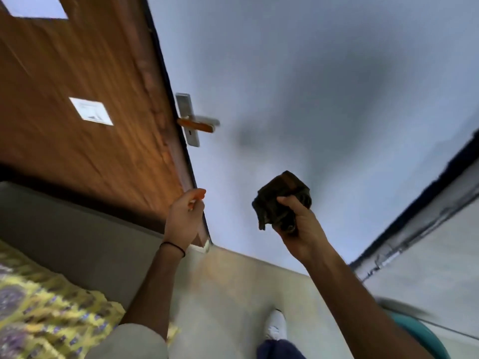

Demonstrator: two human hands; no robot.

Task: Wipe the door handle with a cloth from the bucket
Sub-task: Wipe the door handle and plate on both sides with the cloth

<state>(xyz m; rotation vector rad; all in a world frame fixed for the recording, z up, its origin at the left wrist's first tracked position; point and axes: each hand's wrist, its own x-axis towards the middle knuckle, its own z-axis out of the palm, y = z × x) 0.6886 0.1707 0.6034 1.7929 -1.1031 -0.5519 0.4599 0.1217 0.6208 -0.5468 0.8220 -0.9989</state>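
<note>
Gripping one bunched cloth, right hand; left hand clasps door edge; one handle lever points right, off edge.

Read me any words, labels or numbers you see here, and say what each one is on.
No readable text anywhere.
White rectangular sign on the brown wooden door: dark marks, too blurred to read.
Silver metal handle plate: no lettering visible.
Dark crumpled cloth in the right hand: none.
</note>
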